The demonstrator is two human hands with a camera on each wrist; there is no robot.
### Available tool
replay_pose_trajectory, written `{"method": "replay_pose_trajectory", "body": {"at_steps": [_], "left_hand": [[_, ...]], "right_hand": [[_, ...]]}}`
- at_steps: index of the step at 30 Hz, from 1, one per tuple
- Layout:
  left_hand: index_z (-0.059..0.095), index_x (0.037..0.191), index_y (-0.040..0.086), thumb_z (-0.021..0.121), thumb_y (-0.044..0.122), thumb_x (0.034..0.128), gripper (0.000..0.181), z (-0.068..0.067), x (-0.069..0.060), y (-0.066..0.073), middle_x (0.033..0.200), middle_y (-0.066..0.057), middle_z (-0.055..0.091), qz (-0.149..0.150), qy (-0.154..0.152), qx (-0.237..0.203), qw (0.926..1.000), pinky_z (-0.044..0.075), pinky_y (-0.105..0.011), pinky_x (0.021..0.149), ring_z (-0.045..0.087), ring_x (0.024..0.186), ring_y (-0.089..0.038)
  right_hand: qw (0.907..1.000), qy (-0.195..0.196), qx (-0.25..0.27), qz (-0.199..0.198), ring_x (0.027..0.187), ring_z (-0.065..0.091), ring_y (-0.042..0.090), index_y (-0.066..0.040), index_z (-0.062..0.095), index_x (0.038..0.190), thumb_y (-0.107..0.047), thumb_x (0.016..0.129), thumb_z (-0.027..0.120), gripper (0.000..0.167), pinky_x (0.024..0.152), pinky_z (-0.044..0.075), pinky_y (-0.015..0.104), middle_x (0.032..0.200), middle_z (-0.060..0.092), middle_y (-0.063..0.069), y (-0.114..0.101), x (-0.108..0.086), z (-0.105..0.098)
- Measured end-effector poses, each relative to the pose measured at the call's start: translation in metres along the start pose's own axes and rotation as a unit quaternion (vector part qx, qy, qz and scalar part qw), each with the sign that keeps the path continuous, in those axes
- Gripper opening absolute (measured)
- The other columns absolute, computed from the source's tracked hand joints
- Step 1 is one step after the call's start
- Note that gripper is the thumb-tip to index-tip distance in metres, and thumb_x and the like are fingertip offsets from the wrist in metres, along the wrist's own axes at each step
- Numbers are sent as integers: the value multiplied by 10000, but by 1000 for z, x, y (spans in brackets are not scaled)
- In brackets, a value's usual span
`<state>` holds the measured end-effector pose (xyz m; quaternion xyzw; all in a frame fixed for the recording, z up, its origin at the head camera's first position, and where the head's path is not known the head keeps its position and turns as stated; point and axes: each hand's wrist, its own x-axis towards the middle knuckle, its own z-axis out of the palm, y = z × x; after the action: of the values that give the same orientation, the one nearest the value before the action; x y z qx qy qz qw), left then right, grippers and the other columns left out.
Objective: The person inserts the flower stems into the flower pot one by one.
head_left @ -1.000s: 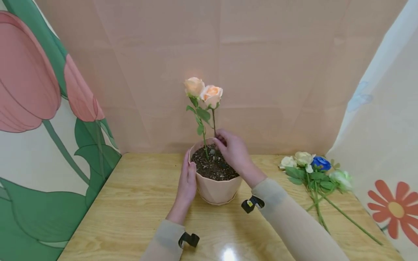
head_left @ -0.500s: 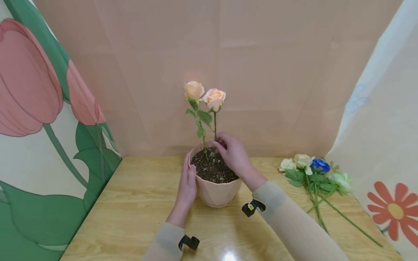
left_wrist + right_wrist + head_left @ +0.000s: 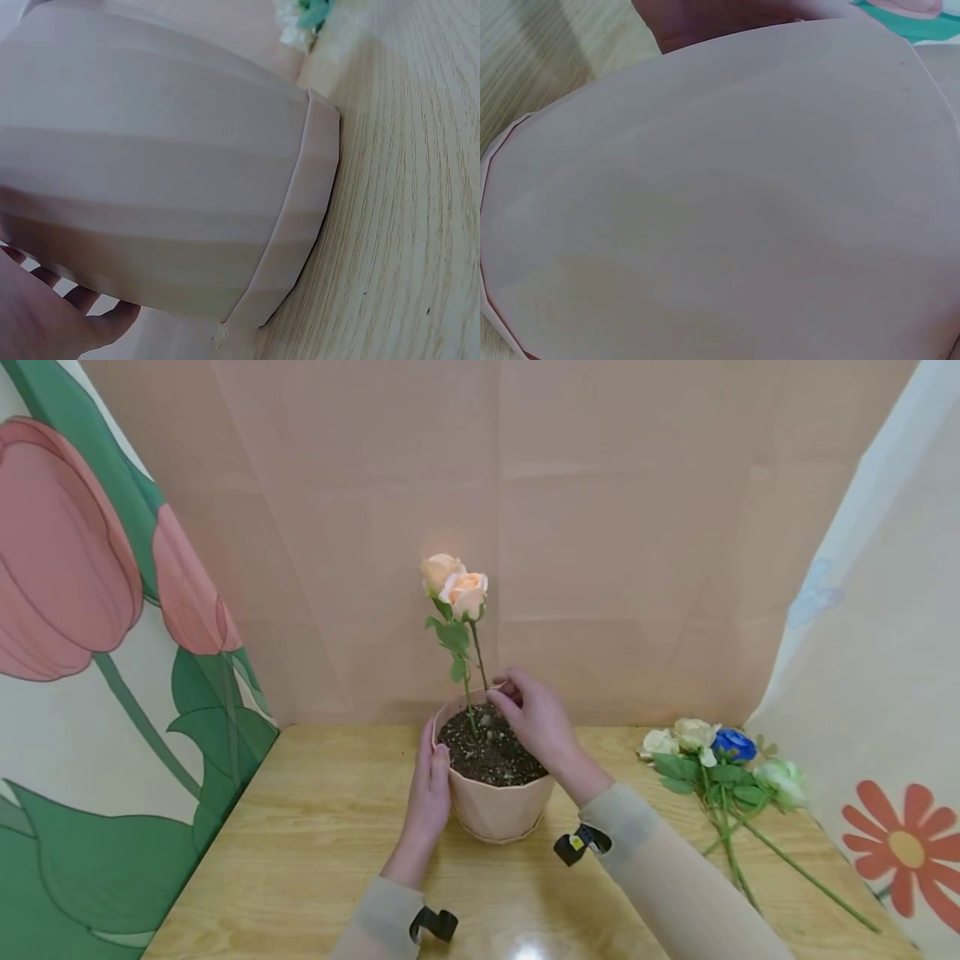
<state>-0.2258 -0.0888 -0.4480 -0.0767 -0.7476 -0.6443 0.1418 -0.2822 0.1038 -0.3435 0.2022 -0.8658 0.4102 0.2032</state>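
A pale pink faceted flowerpot [image 3: 501, 810] filled with dark soil [image 3: 491, 752] stands on the table. Two peach roses rise from it: the rear rose [image 3: 441, 573] has a leafy green stem set in the soil. The front rose [image 3: 465, 595] leans left on a bare dark stem. My right hand [image 3: 543, 722] pinches that stem low down, over the pot's back rim; the stem's lower end is hidden. Flat against the pot's left side lies my left hand [image 3: 429, 789], fingers straight, thumb near the rim. Its fingers [image 3: 112, 324] touch the pot wall in the left wrist view.
On the table's right side lies a bunch of artificial flowers, with cream roses [image 3: 696, 733], a blue rose [image 3: 733, 745] and a pale green one [image 3: 780, 781], stems toward the front. A plain pinkish backdrop [image 3: 600, 568] stands behind the wooden table [image 3: 300, 843].
The front rose's head has swung left and now overlaps the rear one, its stem tilting. My right hand stays at the stem's base; my left hand keeps its place on the pot.
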Motion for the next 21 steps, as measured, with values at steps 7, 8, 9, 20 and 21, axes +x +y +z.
{"method": "replay_pose_trajectory", "body": {"at_steps": [7,8,9,20,21], "left_hand": [[192,1781,314,304,330,1225,567,-3,1,-1,1824,-62,211,135,-98,-72,9998,198,-645,1312,233,1648,-362],[190,1781,316,303,325,1225,567,-2,1,0,1824,-60,210,142,-101,-71,9998,201,-639,1313,234,1648,-358],[191,1780,314,301,316,1226,565,-1,1,0,1825,-61,208,155,-105,-87,9998,199,-636,1315,231,1649,-357],[201,1781,300,301,323,1225,565,1,1,-1,1825,-71,210,74,-50,-90,9999,182,-638,1318,228,1650,-375],[204,1780,296,300,319,1224,564,1,1,-1,1825,-74,210,80,-45,-89,9999,178,-642,1318,224,1651,-379]], "right_hand": [[9999,78,76,114,775,722,168,-47,750,1250,-213,1088,747,232,701,594,414,945,770,26,-3,-1,1],[9998,93,93,137,780,726,174,-46,751,1253,-215,1088,747,236,709,597,421,952,773,32,-4,-1,0],[9998,103,106,163,787,728,179,-44,751,1256,-215,1089,746,239,718,601,426,961,773,37,-4,-1,-1],[9979,202,416,462,864,744,315,-7,732,1263,-171,1091,736,237,715,591,391,1019,766,136,-5,-8,-28],[9978,227,392,475,858,744,306,2,731,1265,-169,1091,735,244,717,597,383,1018,762,136,-4,-9,-32]]}}
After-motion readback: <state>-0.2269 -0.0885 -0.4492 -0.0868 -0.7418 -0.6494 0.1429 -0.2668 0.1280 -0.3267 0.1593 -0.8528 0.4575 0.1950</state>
